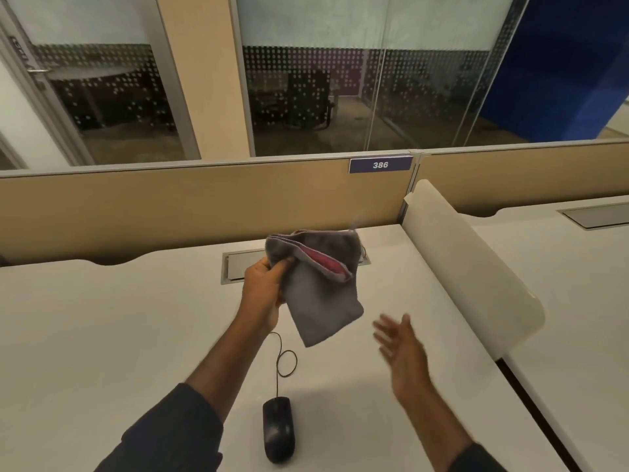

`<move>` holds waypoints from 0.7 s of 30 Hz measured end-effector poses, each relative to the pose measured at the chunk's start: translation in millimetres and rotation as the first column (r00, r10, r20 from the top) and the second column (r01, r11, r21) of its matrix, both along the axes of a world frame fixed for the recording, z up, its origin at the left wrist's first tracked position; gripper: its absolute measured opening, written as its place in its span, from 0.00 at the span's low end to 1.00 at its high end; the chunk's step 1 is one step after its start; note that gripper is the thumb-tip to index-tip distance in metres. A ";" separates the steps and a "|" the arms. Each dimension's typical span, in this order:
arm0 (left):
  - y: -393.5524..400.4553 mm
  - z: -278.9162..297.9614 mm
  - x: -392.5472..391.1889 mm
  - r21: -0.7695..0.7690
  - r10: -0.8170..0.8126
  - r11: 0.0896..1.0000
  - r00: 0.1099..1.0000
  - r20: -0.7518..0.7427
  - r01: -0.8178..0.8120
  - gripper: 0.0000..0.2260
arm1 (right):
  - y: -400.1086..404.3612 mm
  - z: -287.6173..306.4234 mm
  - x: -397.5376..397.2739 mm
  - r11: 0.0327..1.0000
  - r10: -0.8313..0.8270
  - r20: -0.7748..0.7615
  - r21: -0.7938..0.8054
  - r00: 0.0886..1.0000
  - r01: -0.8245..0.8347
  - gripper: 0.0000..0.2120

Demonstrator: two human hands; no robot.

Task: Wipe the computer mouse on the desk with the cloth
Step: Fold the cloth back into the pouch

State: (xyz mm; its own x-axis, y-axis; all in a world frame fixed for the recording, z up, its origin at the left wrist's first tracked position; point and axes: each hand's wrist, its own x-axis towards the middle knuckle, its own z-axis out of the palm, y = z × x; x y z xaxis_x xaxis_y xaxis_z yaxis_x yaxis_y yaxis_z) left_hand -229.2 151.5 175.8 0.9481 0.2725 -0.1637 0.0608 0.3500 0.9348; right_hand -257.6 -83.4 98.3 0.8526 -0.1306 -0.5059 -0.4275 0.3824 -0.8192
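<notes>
Dim warm light, motion-blurred right hand (pixel 401 349), edges bowed.

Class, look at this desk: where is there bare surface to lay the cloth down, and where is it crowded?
Bare desk lies left of the left hand, out to the partition. Another free patch sits between the right hand and the white divider. It is crowded in the middle: the cloth hangs above the mouse and its looped cable.

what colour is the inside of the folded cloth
Reddish pink inside the grey cloth, held in the left hand; seen in the head view.
</notes>
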 end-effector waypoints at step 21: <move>0.3 -96.0 -62.1 -0.495 -0.172 0.865 0.975 -0.141 0.081 0.24 | 34.7 124.7 35.2 0.565 0.700 0.217 -0.751 0.680 -0.342 0.08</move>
State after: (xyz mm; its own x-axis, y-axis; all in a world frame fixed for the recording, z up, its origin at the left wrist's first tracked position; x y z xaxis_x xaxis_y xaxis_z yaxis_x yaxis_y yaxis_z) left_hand -291.3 151.8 79.8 0.9126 -0.0041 -0.4087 0.2810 0.7326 0.6199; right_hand -222.4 -48.7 222.9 0.9526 0.3026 -0.0321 0.1100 -0.4408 -0.8909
